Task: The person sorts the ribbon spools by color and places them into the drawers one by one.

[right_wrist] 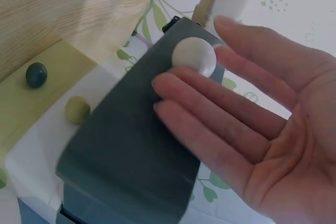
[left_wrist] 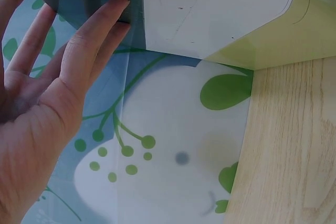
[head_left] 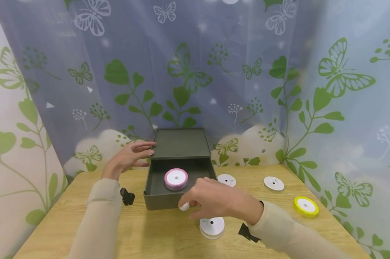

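A dark grey box [head_left: 182, 143] stands on the table with its drawer [head_left: 156, 202] pulled out to the front. Inside the drawer lies a ribbon spool with a pink rim [head_left: 176, 179]. My left hand [head_left: 130, 157] rests its fingertips against the box's upper left side, fingers spread and fairly straight. At the drawer front, my right hand [head_left: 211, 198] has its fingertips at the round white knob [right_wrist: 194, 56]. The right wrist view shows those fingers extended beside the knob, thumb apart. White spools [head_left: 212, 226] lie just below the right hand.
Right of the box lie a white spool [head_left: 226, 180], another white spool [head_left: 273, 183] and a yellow-rimmed spool [head_left: 306, 206]. A curtain with butterflies and leaves [head_left: 188, 72] hangs behind the wooden table [head_left: 169, 237] and along its sides.
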`<action>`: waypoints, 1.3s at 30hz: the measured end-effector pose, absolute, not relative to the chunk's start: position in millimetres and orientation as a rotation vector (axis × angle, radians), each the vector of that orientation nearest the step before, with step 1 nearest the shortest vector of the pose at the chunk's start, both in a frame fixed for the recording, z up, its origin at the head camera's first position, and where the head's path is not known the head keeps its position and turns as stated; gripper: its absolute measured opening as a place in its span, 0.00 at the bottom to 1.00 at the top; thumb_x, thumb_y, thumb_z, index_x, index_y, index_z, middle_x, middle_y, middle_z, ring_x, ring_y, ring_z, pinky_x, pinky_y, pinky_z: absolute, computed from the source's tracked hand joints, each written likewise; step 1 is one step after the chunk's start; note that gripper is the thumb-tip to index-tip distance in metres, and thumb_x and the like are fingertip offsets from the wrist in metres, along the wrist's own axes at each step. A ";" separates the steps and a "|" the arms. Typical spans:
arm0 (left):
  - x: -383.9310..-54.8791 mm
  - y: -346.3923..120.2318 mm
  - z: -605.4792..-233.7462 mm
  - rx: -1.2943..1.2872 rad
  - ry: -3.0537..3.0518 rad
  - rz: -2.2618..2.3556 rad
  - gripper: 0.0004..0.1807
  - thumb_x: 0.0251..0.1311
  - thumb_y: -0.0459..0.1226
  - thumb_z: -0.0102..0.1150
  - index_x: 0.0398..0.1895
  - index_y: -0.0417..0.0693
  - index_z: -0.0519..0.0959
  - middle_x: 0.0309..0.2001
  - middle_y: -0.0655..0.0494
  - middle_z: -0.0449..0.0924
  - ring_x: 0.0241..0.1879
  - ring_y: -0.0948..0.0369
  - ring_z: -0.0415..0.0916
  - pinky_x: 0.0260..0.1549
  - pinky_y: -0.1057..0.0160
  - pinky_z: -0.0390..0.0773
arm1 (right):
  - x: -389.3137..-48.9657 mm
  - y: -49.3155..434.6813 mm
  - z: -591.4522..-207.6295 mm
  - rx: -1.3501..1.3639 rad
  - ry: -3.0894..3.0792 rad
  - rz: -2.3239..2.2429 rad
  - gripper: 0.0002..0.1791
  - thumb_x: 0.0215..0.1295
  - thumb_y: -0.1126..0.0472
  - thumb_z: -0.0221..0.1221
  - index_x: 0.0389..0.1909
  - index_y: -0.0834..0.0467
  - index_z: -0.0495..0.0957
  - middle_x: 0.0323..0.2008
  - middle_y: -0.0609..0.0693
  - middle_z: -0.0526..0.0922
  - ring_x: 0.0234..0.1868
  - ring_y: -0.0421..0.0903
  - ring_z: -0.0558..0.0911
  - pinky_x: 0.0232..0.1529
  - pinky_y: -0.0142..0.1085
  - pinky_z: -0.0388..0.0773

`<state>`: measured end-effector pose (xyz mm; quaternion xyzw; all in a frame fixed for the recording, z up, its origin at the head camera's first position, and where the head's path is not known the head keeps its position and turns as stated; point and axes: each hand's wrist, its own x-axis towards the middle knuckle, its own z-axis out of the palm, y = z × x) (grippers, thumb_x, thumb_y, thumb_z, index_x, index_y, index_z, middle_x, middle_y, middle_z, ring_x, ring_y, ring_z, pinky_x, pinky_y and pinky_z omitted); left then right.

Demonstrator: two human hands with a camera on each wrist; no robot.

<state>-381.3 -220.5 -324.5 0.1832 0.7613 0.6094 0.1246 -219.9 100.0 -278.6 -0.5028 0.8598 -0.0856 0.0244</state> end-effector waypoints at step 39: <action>-381.9 -220.6 -324.3 0.515 2.216 1.781 0.35 0.73 0.42 0.61 0.79 0.44 0.62 0.82 0.41 0.52 0.80 0.40 0.53 0.67 0.44 0.79 | -225.7 95.4 -316.6 -1.668 3.096 -0.482 0.07 0.60 0.64 0.71 0.39 0.52 0.91 0.22 0.40 0.88 0.19 0.27 0.76 0.19 0.14 0.64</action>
